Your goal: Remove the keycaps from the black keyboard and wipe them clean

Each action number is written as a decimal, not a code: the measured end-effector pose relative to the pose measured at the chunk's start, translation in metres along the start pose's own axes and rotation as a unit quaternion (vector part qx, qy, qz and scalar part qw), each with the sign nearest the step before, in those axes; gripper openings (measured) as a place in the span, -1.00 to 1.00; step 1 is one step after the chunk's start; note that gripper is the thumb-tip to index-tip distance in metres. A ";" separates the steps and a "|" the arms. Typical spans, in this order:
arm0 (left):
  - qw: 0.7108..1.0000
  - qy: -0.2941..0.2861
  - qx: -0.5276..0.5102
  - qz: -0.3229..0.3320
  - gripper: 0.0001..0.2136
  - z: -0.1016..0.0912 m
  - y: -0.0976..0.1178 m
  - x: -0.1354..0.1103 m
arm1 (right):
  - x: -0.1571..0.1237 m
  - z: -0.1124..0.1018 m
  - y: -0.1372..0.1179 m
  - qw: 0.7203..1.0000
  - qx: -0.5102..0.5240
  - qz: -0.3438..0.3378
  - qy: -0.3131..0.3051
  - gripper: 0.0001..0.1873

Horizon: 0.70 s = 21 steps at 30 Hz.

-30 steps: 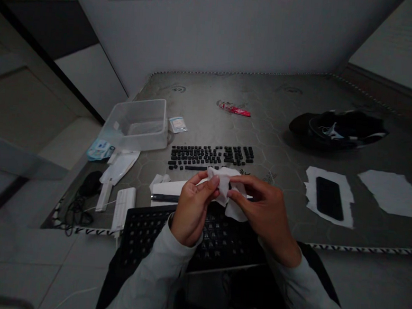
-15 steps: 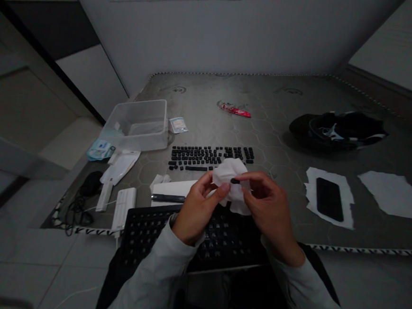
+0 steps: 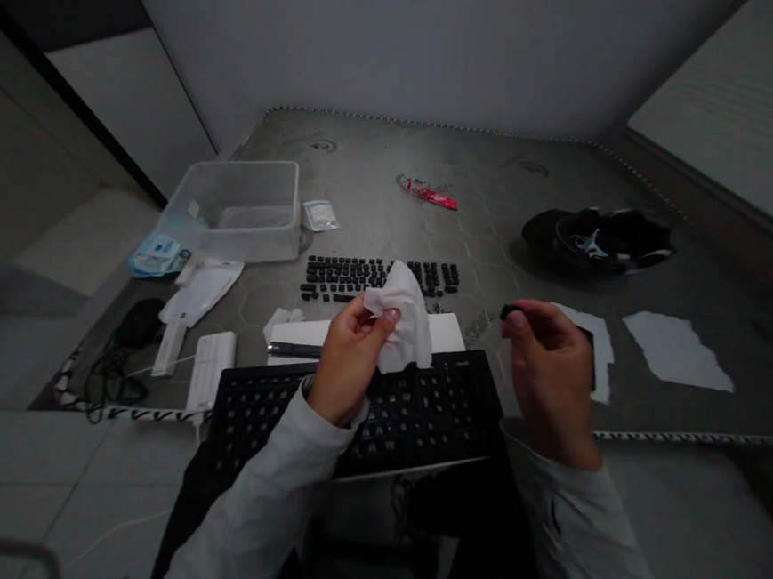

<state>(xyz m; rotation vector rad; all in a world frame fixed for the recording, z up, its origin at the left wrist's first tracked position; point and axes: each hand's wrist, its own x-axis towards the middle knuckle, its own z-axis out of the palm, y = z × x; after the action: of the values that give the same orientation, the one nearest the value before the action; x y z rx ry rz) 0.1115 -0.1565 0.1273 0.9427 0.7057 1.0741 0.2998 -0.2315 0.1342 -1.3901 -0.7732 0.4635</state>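
Observation:
My left hand [image 3: 353,349] pinches a white tissue [image 3: 406,318], which hangs over the far edge of a black keyboard base [image 3: 409,416]. The base has no caps on most of its key places and lies near my lap. To the right, my right hand [image 3: 547,365] holds a small black keycap [image 3: 508,311] between thumb and fingertips, raised above the table. Beyond the tissue, rows of loose black keycaps [image 3: 340,273] are laid out in keyboard order, partly hidden by the tissue.
A clear plastic box [image 3: 232,210] stands at the left, near a white power strip [image 3: 211,369] and a black cable [image 3: 105,379]. A dark pen [image 3: 294,350] lies on white paper. At the right are a black cap [image 3: 594,243] and a torn paper sheet [image 3: 676,350].
My right hand has moved away from the tissue to the right, carrying the keycap. My left hand keeps the tissue, now hanging from its fingers. The view has shifted slightly.

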 end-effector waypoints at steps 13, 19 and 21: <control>0.999 -0.012 0.026 0.019 -0.79 -0.003 0.002 -0.004 | -0.093 -0.099 0.060 0.926 -0.341 0.135 -0.090 -0.62; 0.999 -0.026 0.043 0.017 -0.78 -0.002 0.002 -0.006 | -0.102 -0.093 0.063 0.923 -0.355 0.128 -0.073 -0.62; 0.998 -0.027 0.045 0.016 -0.78 -0.002 0.002 -0.007 | -0.102 -0.089 0.062 0.922 -0.362 0.122 -0.062 -0.61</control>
<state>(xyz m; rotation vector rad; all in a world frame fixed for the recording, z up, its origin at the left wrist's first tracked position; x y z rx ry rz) 0.1069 -0.1619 0.1286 1.0607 0.7007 1.0484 0.3042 -0.3558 0.0519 -2.1817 -0.9267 0.4824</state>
